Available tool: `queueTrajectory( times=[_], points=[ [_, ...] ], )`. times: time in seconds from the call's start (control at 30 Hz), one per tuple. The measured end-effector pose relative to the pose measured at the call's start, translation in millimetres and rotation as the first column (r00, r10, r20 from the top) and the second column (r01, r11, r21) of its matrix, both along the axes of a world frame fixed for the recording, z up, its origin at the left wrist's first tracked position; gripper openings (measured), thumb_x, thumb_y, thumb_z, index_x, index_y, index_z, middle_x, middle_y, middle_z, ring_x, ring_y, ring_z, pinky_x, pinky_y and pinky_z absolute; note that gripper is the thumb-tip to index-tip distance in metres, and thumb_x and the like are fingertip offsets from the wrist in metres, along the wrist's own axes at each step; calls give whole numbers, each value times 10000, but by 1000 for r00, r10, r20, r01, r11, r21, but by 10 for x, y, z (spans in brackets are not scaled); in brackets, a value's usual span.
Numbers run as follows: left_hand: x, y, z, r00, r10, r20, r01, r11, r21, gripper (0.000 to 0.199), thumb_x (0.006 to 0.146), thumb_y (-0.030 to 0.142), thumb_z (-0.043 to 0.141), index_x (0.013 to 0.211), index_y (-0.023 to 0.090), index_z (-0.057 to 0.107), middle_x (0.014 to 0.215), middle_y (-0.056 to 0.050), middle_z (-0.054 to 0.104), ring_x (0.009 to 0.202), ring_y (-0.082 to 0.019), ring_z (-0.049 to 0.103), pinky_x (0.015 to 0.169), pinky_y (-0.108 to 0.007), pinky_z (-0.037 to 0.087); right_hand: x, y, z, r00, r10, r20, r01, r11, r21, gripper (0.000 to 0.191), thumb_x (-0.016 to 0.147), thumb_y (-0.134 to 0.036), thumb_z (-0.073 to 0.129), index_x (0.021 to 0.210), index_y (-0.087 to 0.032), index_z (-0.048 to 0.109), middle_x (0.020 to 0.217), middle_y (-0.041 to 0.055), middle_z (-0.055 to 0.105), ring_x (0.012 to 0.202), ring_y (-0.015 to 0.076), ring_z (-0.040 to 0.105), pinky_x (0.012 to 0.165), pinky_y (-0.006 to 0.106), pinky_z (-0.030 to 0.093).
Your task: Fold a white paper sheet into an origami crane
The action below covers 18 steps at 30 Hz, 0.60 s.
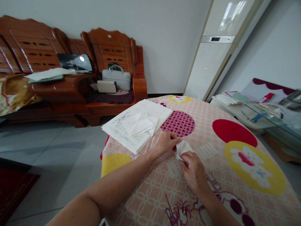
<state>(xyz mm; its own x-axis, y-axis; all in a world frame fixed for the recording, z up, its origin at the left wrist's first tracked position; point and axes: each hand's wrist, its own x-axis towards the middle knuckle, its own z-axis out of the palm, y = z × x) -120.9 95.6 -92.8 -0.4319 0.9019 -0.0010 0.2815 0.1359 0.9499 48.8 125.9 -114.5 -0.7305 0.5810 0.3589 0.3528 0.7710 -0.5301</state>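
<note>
Small white paper (pixel 185 147), matte, folded, angular edges; left hand (pixel 166 142) and right hand (pixel 194 172) both pinched on it, over soft-looking circle-print tablecloth (pixel 148 191).

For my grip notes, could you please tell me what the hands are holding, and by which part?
A folded white paper: the left hand holds its left edge, the right hand its near edge.

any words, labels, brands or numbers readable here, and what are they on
None can be read for certain.
Top printed sheet of the stack: heading and text rows, too small and blurred.
Control panel of the floor-standing air conditioner: tiny marks, too small.
Folded paper in the left hand and right hand: no legible writing.
</note>
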Motion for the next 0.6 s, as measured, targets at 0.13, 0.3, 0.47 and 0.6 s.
queueTrajectory(
  times=[0.13, 0.3, 0.47, 0.6],
  points=[
    [-44, -32, 50, 995, 10, -97, -14, 999, -39, 325, 805, 366, 589, 569, 146, 556, 479, 10, 565, 468, -105, 544, 447, -183, 336, 7, 64, -19, 1000, -5, -17, 4, 1000, -29, 126, 808, -104, 546, 764, -171, 643, 802, 80, 655, 790, 224, 563, 729, 333, 427],
    [-55, -30, 48, 995, -38, -91, 46, 996, 81, 190, 745, 239, 616, 896, 131, 652, 685, 2, 650, 603, -113, 598, 542, -183, 411, 22, 69, 45, 999, 41, -21, -42, 998, -42, 156, 856, -177, 534, 752, -173, 651, 785, 73, 664, 791, 213, 587, 734, 316, 431],
    [-23, -21, 62, 978, -102, -183, 112, 992, 50, 285, 691, 146, 579, 954, 123, 686, 713, 1, 642, 642, -114, 563, 558, -184, 385, 37, 135, 130, 994, -60, -95, 46, 989, -139, 241, 893, -253, 490, 738, -170, 654, 707, 49, 655, 663, 175, 604, 624, 274, 436],
    [-8, -38, 93, 970, -83, -227, 102, 992, 77, 304, 679, 114, 539, 945, 116, 687, 705, 3, 623, 643, -114, 540, 565, -194, 371, 24, 264, 113, 970, -192, -151, 172, 976, -133, 178, 790, -200, 559, 916, -146, 672, 848, 87, 682, 670, 184, 621, 651, 300, 475]
  ],
)
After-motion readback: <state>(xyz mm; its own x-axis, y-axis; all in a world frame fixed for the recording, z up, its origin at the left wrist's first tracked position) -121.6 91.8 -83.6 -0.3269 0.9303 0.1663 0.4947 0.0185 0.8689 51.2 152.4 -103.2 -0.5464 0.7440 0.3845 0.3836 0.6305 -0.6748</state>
